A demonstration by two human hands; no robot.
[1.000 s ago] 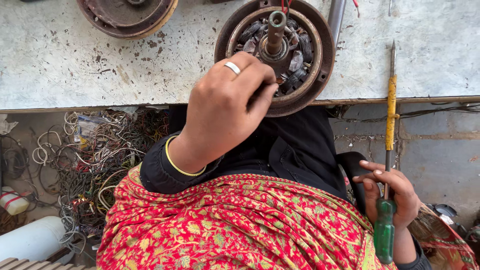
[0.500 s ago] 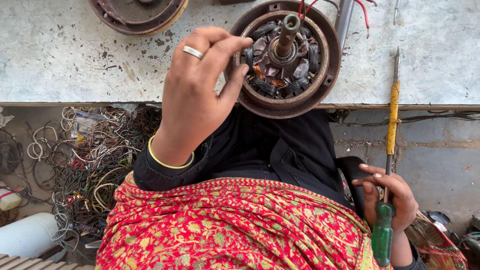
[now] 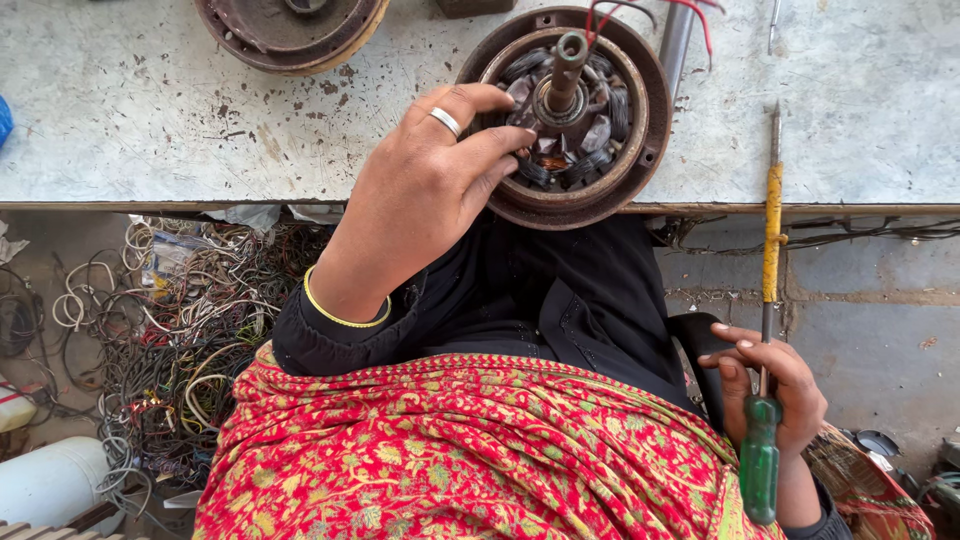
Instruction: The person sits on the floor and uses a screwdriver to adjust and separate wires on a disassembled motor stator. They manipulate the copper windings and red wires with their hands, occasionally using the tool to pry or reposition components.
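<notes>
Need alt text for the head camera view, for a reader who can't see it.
The left hand, wearing a ring, touches the coil windings of an open round motor at the edge of a grey workbench. The right hand holds a green-handled screwdriver beside a red patterned shawl; tangled wires lie below.

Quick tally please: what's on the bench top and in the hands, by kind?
Round metal motor housings: 2, one with dark windings under the left hand, one rusty and hollow.
Green-handled screwdrivers: 1, in the right hand.
Total: 3.
</notes>
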